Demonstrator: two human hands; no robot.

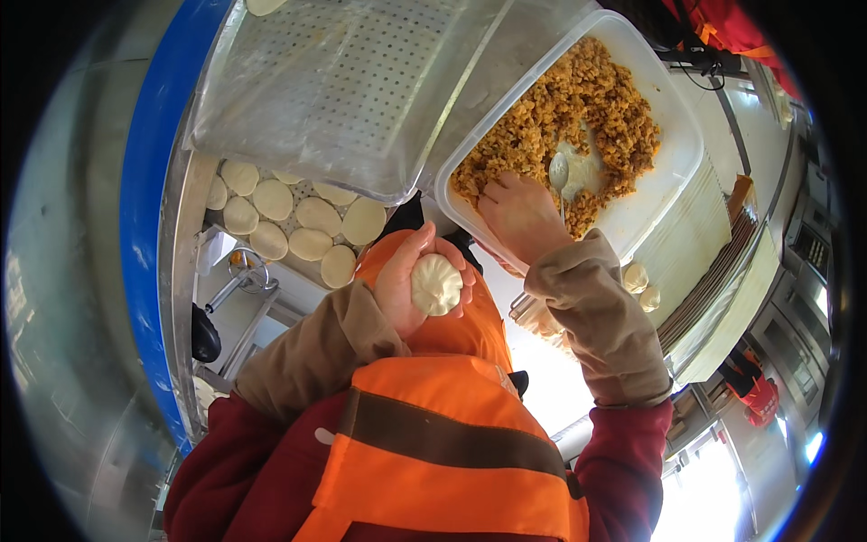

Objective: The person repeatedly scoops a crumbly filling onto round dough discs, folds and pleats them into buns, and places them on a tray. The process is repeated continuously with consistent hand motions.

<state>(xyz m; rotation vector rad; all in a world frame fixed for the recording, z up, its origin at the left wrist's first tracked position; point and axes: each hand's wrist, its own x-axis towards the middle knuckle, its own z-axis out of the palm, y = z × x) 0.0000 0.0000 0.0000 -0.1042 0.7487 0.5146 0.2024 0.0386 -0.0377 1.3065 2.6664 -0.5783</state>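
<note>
In the cupped palm of my left hand (pixel 397 287) rests a round, pleated white dough bun (pixel 436 285), its gathered top facing up. My right hand (pixel 526 217) reaches over the near wall of a translucent plastic tub (pixel 675 172). Its fingers dip into the crumbly brown-orange filling (pixel 578 81), and their tips are hidden. Beside that hand a metal spoon (pixel 559 172) lies in the tub, on a patch where the bottom shows through. Flat dough rounds (pixel 318 215), several of them, lie on a perforated tray to the left of my left hand.
A clear plastic sheet or lid (pixel 298 99) covers part of the perforated tray at the far left. A blue-edged counter rim (pixel 144 181) bounds the left side. Two small dough pieces (pixel 636 276) sit right of my right sleeve, near stacked boards (pixel 713 280).
</note>
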